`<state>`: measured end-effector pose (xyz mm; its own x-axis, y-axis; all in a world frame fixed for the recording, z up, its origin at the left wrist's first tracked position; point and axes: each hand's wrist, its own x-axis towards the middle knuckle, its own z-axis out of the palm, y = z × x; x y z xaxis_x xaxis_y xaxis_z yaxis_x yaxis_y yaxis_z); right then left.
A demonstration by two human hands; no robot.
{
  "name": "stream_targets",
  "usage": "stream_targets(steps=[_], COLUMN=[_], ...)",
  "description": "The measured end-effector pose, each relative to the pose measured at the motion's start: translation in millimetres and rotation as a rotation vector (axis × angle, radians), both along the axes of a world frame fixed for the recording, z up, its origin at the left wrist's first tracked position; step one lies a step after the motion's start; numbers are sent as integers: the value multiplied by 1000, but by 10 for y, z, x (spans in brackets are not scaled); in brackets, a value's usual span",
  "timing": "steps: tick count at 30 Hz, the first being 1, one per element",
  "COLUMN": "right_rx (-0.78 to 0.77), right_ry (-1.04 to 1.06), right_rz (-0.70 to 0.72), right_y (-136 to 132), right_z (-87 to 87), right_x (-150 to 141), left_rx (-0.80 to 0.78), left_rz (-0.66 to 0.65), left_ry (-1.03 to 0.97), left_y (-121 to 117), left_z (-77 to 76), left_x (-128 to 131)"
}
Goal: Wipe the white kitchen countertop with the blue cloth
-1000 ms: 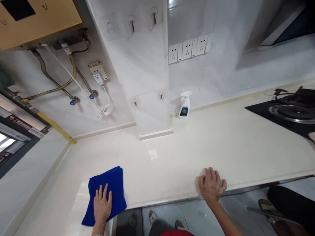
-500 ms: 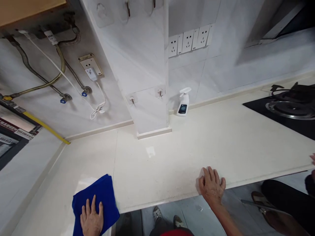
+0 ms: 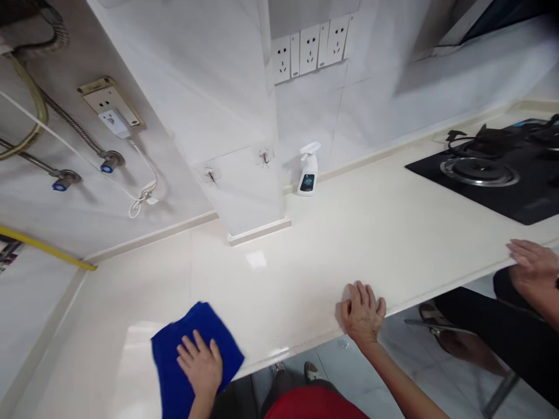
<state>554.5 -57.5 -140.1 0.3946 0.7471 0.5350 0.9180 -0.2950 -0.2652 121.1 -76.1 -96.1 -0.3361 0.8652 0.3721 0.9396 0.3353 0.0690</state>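
Observation:
My left hand (image 3: pixel 200 365) lies flat with fingers spread on a blue cloth (image 3: pixel 174 361), pressing it onto the cream countertop (image 3: pixel 305 256) near the front edge at the lower left. My right hand (image 3: pixel 361 311) rests on the counter's front edge, fingers stretched out and lying flat, holding nothing. A white spray bottle (image 3: pixel 308 169) stands upright far back against the wall, beside the tiled pillar (image 3: pixel 227 145).
A black gas hob (image 3: pixel 489 174) sits at the right. Another person's hand (image 3: pixel 530 265) rests on the counter's right front edge, with dark trousers below. Sockets (image 3: pixel 308 49), pipes with blue valves (image 3: pixel 82 166) and a dangling white cable (image 3: pixel 142 198) line the wall.
My left hand has slid the blue cloth right along the counter. The view has shifted right, showing more of the hob. The other person's hand has come further into sight.

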Motion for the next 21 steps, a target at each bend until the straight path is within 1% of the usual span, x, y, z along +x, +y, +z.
stream_targets(steps=[2, 5, 9, 11, 13, 15, 18, 20, 21], right_rx=[-5, -14, -38, -58, -75, -89, -98, -100, -102], right_ry=[-14, -19, 30, 67, 95, 105, 100, 95, 94], right_rz=[-2, -6, -10, 0, 13, 23, 18, 8, 4], right_y=[3, 10, 20, 25, 31, 37, 45, 50, 52], right_z=[7, 26, 75, 101, 118, 123, 123, 126, 129], right_x=[-3, -8, -18, -19, -12, 3, 29, 42, 46], left_rx=[-21, -72, -170, -211, -218, -209, -219, -237, -246], left_rz=[-164, -403, -642, -757, -867, -950, -1005, -1026, -1038], left_ry=[15, -5, -85, -138, -196, -243, -263, -257, -255], left_y=[56, 169, 318, 384, 449, 518, 621, 677, 696], left_z=[-29, -18, 12, 1, -26, -54, -72, -64, -55], left_x=[397, 980, 1708, 2039, 2344, 2618, 2934, 3035, 3043])
